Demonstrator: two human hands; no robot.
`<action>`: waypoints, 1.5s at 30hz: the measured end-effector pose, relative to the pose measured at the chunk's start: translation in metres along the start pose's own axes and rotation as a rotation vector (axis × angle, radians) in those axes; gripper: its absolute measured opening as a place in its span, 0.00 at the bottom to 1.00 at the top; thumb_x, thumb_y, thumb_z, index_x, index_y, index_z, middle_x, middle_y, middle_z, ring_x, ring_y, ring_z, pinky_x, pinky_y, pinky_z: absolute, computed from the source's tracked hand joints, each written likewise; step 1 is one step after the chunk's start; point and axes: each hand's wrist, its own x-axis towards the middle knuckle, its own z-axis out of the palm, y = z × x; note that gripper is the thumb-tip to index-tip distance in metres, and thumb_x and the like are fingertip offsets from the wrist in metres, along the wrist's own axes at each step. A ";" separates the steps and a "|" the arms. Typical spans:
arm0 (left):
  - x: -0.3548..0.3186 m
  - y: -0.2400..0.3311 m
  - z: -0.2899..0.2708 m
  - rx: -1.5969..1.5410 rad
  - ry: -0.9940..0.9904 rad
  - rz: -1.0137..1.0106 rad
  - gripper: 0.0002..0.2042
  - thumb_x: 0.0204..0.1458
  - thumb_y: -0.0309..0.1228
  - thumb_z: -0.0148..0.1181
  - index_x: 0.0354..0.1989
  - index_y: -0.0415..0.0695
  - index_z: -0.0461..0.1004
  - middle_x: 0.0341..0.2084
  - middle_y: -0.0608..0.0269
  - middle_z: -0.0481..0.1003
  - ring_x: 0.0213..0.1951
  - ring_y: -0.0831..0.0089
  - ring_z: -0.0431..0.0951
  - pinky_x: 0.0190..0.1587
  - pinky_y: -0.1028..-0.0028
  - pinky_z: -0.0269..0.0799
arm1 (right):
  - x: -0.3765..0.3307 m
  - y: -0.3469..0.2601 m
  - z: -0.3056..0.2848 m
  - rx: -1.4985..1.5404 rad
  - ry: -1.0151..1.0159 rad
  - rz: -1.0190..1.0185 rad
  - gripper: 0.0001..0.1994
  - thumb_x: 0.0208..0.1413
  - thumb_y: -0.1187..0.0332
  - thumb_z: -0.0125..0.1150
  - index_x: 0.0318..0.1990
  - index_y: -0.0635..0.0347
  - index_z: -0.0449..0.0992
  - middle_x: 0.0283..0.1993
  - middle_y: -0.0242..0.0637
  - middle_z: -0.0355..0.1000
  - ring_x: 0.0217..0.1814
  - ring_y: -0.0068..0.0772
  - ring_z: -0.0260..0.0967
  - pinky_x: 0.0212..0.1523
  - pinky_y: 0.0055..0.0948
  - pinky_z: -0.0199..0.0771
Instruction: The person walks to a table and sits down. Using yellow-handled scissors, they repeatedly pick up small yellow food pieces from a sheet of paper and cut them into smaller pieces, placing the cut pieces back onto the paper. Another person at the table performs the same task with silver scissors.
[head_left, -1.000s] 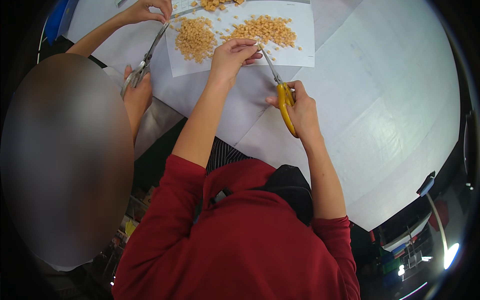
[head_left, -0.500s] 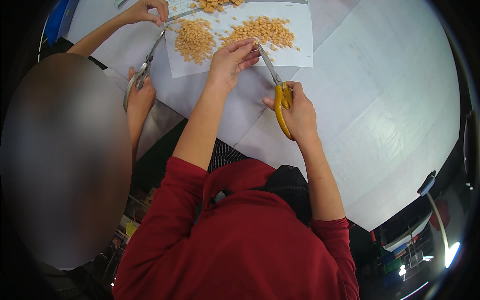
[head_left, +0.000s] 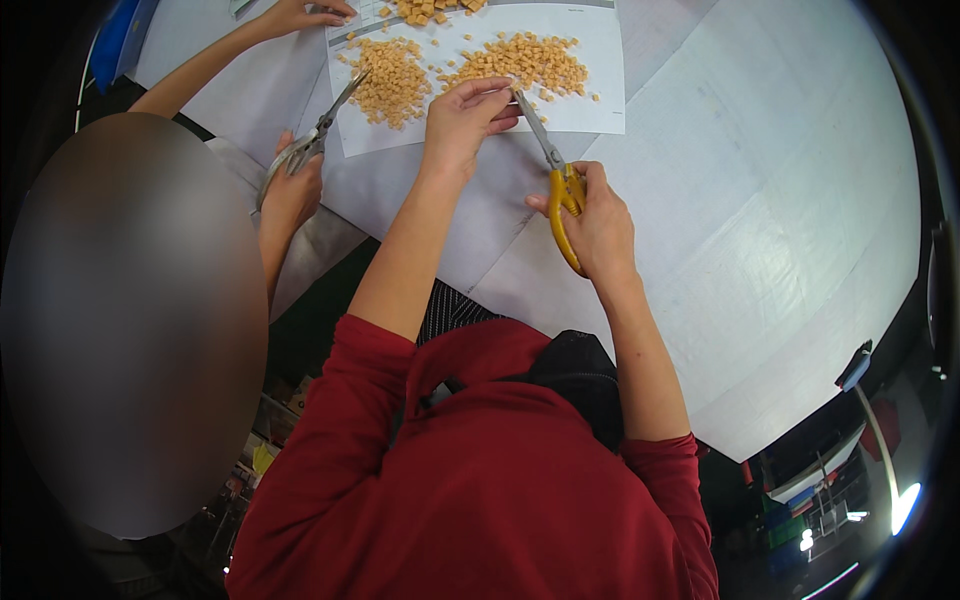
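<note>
My right hand [head_left: 605, 220] is wrapped round the yellow handles of a pair of scissors [head_left: 553, 160]. Their blades point up and away, with the tips right at the fingertips of my left hand [head_left: 463, 122]. That hand is closed in a pinch at the near edge of a pile of small tan cubes [head_left: 530, 62]; whatever it pinches is too small to make out. A second pile of smaller tan cubes [head_left: 388, 88] lies to the left. Both piles rest on a white paper sheet [head_left: 602, 112].
On my left a co-worker's hand [head_left: 292, 190] grips silver scissors [head_left: 318, 135], while their other hand [head_left: 305, 15] is at the sheet's far left corner. Larger tan cubes [head_left: 428, 12] sit at the far edge. The white-covered table [head_left: 760, 220] stretches to the right.
The co-worker's scissors have swung right, their tips now over the left pile, and their other hand has moved up and right, away from the blades. My own hands have barely moved.
</note>
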 end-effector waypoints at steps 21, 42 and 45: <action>0.021 -0.029 0.035 1.266 0.238 0.797 0.05 0.44 0.29 0.65 0.30 0.49 0.79 0.31 0.66 0.74 0.40 0.62 0.73 0.42 0.63 0.68 | 0.005 0.032 -0.012 0.160 0.125 0.141 0.33 0.46 0.44 0.69 0.49 0.63 0.68 0.29 0.44 0.74 0.31 0.42 0.73 0.35 0.35 0.72; 0.000 0.008 0.007 0.031 -0.034 -0.048 0.10 0.54 0.28 0.61 0.44 0.41 0.77 0.35 0.64 0.79 0.39 0.75 0.79 0.41 0.77 0.72 | -0.009 0.006 -0.005 0.147 0.028 0.017 0.33 0.46 0.48 0.70 0.51 0.62 0.67 0.37 0.49 0.76 0.41 0.46 0.75 0.42 0.37 0.73; -0.001 0.006 0.006 0.012 -0.039 -0.052 0.10 0.54 0.28 0.61 0.44 0.41 0.77 0.36 0.64 0.79 0.40 0.74 0.79 0.41 0.76 0.72 | -0.009 0.005 -0.004 0.124 0.020 0.018 0.33 0.46 0.47 0.70 0.50 0.62 0.67 0.38 0.49 0.76 0.41 0.47 0.76 0.42 0.38 0.73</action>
